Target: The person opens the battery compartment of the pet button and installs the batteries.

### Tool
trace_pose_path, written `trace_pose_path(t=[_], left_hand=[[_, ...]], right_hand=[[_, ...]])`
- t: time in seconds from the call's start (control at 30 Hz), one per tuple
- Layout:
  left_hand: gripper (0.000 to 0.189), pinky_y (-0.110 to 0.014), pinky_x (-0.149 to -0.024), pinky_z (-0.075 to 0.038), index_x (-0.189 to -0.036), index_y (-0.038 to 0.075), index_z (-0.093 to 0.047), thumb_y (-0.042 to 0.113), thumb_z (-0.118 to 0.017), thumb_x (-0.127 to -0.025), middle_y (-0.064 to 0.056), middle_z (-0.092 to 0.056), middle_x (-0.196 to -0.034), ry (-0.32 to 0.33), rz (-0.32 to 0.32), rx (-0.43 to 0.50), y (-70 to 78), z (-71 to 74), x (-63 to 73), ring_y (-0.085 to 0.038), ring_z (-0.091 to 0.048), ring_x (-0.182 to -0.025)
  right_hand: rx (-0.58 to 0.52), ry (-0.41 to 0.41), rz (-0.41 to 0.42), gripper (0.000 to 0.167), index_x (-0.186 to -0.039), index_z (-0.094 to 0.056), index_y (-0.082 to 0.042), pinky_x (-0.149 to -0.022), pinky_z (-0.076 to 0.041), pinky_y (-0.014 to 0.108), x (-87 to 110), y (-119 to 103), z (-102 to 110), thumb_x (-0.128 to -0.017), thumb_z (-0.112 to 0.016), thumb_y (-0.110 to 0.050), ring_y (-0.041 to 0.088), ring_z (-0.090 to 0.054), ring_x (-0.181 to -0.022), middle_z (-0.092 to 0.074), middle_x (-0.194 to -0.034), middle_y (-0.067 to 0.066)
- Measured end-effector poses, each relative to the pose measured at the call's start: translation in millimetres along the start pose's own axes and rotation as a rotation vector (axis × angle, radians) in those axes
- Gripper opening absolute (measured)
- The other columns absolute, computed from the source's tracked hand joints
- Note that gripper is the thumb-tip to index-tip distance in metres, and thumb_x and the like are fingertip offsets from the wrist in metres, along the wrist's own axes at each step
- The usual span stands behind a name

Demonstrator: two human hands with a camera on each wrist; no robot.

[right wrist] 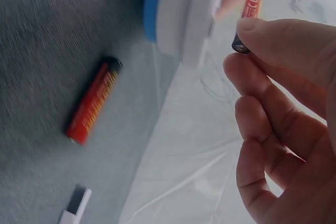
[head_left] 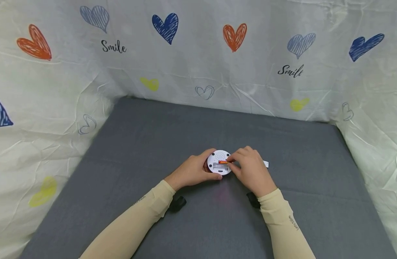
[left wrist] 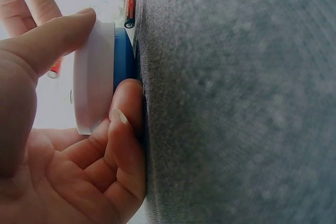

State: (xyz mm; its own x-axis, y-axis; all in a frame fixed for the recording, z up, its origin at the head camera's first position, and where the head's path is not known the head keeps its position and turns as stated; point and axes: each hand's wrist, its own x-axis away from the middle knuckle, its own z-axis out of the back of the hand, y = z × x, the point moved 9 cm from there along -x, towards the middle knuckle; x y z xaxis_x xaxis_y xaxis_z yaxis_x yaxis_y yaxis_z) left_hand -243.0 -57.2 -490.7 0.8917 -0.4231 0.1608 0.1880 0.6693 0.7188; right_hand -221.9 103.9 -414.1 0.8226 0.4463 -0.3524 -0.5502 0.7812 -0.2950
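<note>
A round white device with a blue lower layer (head_left: pixel 219 154) lies with its dotted, footed face up. My left hand (head_left: pixel 195 169) grips it by the edge, thumb on the near side and fingers curled against the blue layer in the left wrist view. Between thumb and index finger, my right hand (head_left: pixel 252 171) pinches a red battery (right wrist: pixel 252 4) with a black end. That battery is over the device's open slot (head_left: pixel 219 167), lying nearly along it in the head view. A second red battery (right wrist: pixel 94 100) lies on the table beside the device.
A small white piece (head_left: pixel 266 164) lies just past the right hand, its dark end showing in the right wrist view. Grey cloth covers the table (head_left: pixel 172 129). A white curtain (head_left: pixel 192 64) printed with hearts hangs behind and along both sides.
</note>
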Motion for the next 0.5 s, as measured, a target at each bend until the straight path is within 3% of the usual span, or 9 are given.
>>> trace_pose_path(t=[0.23, 0.5], left_hand=[[0.099, -0.032, -0.078, -0.053, -0.167, 0.024, -0.04, 0.056, -0.088, -0.087, 0.002, -0.075, -0.121, 0.005, -0.002, 0.007, -0.7, 0.0, 1.2, -0.01, -0.066, -0.09], [0.098, -0.031, -0.077, -0.053, -0.167, 0.024, -0.04, 0.057, -0.088, -0.087, 0.002, -0.075, -0.12, 0.011, -0.012, 0.003, -1.4, 0.4, 1.6, -0.01, -0.066, -0.089]], right_hand=[[0.028, -0.001, 0.018, 0.009, -0.095, -0.083, -0.014, -0.084, -0.054, 0.047, 0.7, -9.2, -10.6, -0.09, -0.09, -0.014, 0.023, -0.064, -0.09, -0.076, -0.092, -0.001], [0.034, -0.006, 0.012, 0.006, -0.094, -0.083, -0.016, -0.083, -0.052, 0.045, 0.7, -10.5, -14.8, -0.091, -0.088, -0.014, 0.021, -0.061, -0.087, -0.074, -0.09, -0.002]])
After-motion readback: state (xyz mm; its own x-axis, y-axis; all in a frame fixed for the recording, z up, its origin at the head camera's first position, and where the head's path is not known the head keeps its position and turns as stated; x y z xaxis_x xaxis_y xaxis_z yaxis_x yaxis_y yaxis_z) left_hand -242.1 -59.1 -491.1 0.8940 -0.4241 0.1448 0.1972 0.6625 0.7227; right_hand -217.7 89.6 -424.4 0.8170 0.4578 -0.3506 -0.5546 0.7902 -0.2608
